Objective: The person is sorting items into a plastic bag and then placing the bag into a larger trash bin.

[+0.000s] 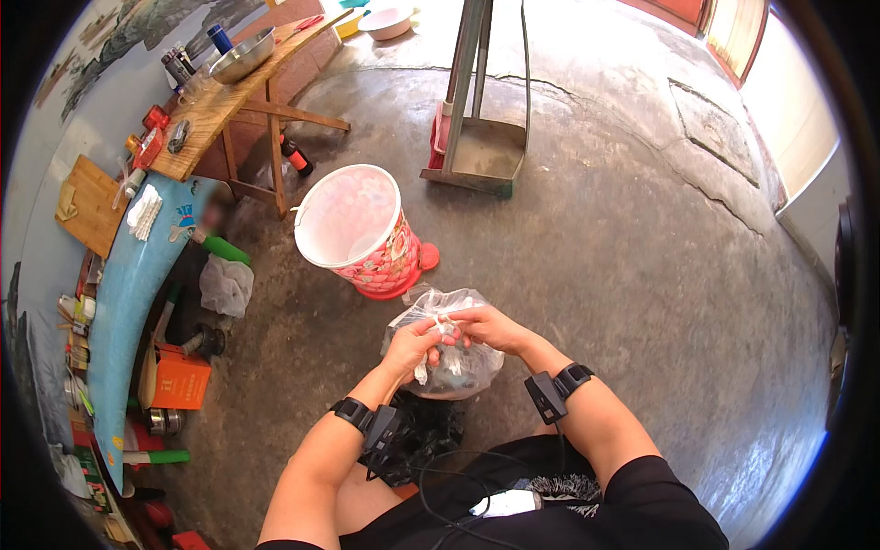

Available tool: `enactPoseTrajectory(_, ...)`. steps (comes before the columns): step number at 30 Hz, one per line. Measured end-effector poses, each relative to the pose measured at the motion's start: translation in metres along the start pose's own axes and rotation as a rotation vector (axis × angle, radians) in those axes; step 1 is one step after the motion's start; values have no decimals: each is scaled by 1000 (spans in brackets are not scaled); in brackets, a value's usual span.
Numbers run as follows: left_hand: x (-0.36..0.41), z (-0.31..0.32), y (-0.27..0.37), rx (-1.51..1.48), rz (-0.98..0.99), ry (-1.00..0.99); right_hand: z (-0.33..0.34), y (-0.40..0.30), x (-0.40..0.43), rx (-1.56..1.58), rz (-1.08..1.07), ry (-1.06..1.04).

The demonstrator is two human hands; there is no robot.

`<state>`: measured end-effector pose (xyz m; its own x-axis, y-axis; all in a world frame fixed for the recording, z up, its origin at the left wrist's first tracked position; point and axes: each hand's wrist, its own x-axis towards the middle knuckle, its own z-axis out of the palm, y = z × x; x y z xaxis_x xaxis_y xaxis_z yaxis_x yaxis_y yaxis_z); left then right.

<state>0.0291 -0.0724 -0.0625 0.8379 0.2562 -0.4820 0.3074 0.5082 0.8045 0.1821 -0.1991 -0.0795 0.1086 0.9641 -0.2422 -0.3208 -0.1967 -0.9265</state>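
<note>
A filled, clear plastic bag (467, 375) hangs or rests in front of me above the concrete floor. Both hands meet at its gathered neck. My left hand (412, 344) pinches the twisted plastic between thumb and fingers. My right hand (485, 326) grips the same neck from the other side, its index finger reaching across to the left hand. Crumpled white pieces show through the bag; the rest of its contents is unclear. Just beyond it stands a red, flower-patterned pedal bin (381, 261) with a white rim and a pinkish plastic liner (354, 206) inside.
A long-handled metal dustpan (485, 151) stands past the bin. Left are a wooden table (206, 130) with a steel bowl (244, 56) and a blue-topped table (130, 295). Beneath the latter lie an orange box (180, 377) and a plastic bag (227, 285). A black plastic bag (426, 430) lies near my legs.
</note>
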Motion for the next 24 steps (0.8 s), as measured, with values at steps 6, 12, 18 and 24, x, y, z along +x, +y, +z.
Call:
enactPoseTrajectory(6, 1, 0, 0, 7, -22, 119, 3, 3, 6, -190, -91, 46)
enactPoseTrajectory(12, 1, 2, 6, 33, -31, 183, 8, 7, 4, -547, -315, 97)
enactPoseTrajectory(18, 7, -3, 9, 226, -55, 156, 22, 2, 5, -797, -459, 252)
enactPoseTrajectory(24, 9, -6, 9, 212, -85, 180, 20, -8, 5, -1060, -358, 219)
